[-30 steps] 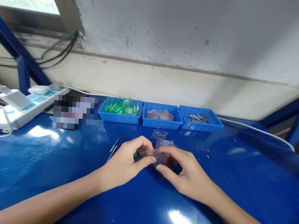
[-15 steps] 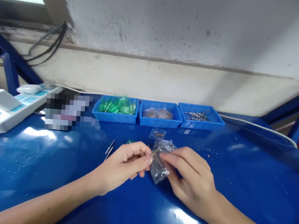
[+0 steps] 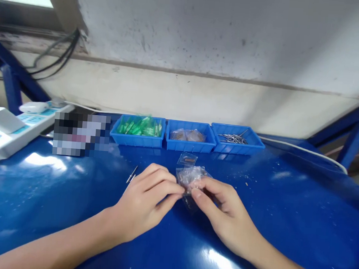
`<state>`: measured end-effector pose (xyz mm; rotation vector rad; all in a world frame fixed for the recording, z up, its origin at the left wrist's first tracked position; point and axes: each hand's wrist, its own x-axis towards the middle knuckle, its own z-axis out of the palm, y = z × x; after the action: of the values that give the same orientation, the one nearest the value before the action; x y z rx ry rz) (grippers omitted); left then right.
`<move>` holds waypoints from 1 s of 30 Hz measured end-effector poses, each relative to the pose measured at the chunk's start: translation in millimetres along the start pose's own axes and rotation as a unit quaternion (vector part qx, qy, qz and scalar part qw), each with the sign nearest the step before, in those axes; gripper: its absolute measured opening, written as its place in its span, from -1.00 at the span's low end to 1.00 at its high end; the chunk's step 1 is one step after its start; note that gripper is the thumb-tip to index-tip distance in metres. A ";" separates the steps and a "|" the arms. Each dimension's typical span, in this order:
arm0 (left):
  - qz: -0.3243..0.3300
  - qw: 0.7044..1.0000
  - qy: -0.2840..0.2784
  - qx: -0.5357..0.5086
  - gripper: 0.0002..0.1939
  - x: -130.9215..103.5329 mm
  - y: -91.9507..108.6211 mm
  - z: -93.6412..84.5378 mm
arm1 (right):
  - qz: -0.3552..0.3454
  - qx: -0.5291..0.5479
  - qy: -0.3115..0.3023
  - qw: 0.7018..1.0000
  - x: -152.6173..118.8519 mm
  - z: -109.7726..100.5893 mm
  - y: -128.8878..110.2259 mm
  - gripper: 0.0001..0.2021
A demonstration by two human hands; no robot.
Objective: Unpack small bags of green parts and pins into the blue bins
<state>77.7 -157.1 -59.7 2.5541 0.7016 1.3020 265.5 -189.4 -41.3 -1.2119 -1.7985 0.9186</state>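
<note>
Between my two hands is a crinkled clear plastic bag (image 3: pixel 187 175). My left hand (image 3: pixel 149 196) pinches its near edge with thumb and fingertips. Close by on the right, the thumb and fingers of my right hand (image 3: pixel 223 208) are also closed on the bag. The bag's contents are hard to make out through the glare and behind the fingers. Just beyond it lies a small clear packet (image 3: pixel 182 158) with thin brass-coloured pins inside. Thin metal rods (image 3: pixel 132 174) rest on the blue table to the left, partly hidden by my left hand.
Three blue bins stand in a row near the wall: one with green packets (image 3: pixel 140 126), one with clear bags of brownish pieces (image 3: pixel 188 135), one with loose metal rods (image 3: pixel 233 138). A white power strip (image 3: pixel 27 128) and a blurred-out object (image 3: pixel 78 135) are at the left.
Both hands have drawn together at the bag. My left hand has turned palm-down and grips the bag's edge. The brass-coloured pins seen at its fingertips are no longer distinguishable.
</note>
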 end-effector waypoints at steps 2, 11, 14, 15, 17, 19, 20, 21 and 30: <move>-0.050 0.998 -0.021 -0.021 -0.81 2.4 2.1 -3.0 | 0.000 0.000 0.021 1.000 -0.1 1.1 1.0 -0.81; -0.473 0.763 -0.053 -0.437 -0.63 9.9 1.5 -6.1 | -0.212 -0.125 0.093 0.965 5.1 -3.3 25.2 -0.73; -0.475 0.758 -0.061 -0.443 -0.81 11.3 2.2 -4.7 | -0.231 -0.122 0.086 0.961 4.7 -3.5 27.5 -0.63; -0.472 0.762 -0.063 -0.439 -0.85 11.5 2.3 -4.5 | -0.230 -0.120 0.088 0.962 4.2 -3.2 27.5 -0.61; -0.468 0.771 -0.061 -0.428 -0.87 11.4 2.2 -4.0 | -0.218 -0.120 0.106 0.963 3.4 -3.0 26.5 -0.60; -0.452 0.803 -0.061 -0.383 -0.87 10.3 1.7 -3.4 | -0.189 -0.125 0.139 0.964 3.3 -3.4 24.2 -0.66; -0.432 0.833 -0.065 -0.341 -0.87 9.4 1.5 -3.2 | -0.166 -0.127 0.150 0.966 3.4 -3.9 22.5 -0.71; -0.397 0.868 -0.069 -0.289 -0.88 8.3 1.5 -3.1 | -0.137 -0.124 0.150 0.971 3.7 -4.5 20.4 -0.77; 0.021 0.992 -0.124 -0.031 -0.86 -2.1 4.5 -2.7 | 0.083 0.056 -0.061 0.993 2.2 1.2 2.4 -0.60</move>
<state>75.9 -162.2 -57.9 2.6302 0.5512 0.9748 264.8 -186.8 -43.5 -1.2708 -1.7336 1.1955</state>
